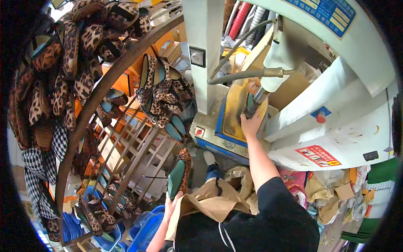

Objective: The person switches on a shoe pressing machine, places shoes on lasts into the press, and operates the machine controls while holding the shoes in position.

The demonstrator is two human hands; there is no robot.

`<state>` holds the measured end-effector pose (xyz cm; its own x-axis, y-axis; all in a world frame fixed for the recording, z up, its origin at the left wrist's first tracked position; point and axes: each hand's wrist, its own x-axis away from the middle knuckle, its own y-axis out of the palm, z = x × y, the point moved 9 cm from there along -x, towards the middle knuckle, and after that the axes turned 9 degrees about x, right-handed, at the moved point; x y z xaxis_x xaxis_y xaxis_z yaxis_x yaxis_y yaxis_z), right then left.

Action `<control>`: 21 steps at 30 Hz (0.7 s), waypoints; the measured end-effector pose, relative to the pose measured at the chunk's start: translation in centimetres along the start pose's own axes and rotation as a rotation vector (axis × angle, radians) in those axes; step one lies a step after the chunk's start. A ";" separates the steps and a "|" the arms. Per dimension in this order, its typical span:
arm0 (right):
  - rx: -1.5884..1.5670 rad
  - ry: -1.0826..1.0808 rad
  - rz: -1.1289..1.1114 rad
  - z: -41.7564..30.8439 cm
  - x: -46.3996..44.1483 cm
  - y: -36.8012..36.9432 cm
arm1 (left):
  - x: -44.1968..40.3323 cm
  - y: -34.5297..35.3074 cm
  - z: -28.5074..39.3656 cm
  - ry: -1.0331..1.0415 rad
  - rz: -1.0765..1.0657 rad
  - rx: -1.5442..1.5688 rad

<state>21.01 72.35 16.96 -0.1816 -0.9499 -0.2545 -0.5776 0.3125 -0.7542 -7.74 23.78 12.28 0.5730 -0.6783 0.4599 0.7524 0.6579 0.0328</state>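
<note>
Teal-lined leopard-print shoe point(180, 173) clamped in left hand point(171, 203), beside brown apron point(208, 200) | right hand point(251, 125) clamped on dark shoe point(251, 111) against metal rod point(261, 96) | I'd fear pinched fingers point(243, 118) should that rod shift

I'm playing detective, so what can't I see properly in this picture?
All in the head view:
- Dark thing at the right hand: its full shape is hidden by the hand and the metal rod.
- Left hand: some fingers are hidden behind the leopard-print shoe.
- Blue label: cut off by the top edge; its smallest print is unreadable.
</note>
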 end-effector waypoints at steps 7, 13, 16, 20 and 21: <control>-0.066 -0.284 0.248 -4.0 0.1 -4.4 | 1.1 -1.8 0.3 0.054 0.078 -0.054; -0.198 -0.374 0.040 -3.5 0.0 -3.0 | 2.8 -2.6 9.9 0.204 0.277 0.129; -0.283 -0.179 -0.167 -0.8 2.7 -3.1 | 1.8 -5.4 16.6 0.501 0.489 0.055; -0.057 -0.243 -0.409 -0.3 13.0 1.7 | -3.5 -11.7 19.4 0.586 0.819 -0.348; -0.050 -0.386 -0.524 -4.6 16.8 1.0 | -6.3 -14.4 16.7 0.479 0.889 -0.308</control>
<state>13.69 56.62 14.71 0.4277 -0.9015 -0.0670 -0.5502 -0.2008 -0.8105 -27.61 24.06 23.69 0.9766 -0.0953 -0.1929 0.0102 0.9160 -0.4011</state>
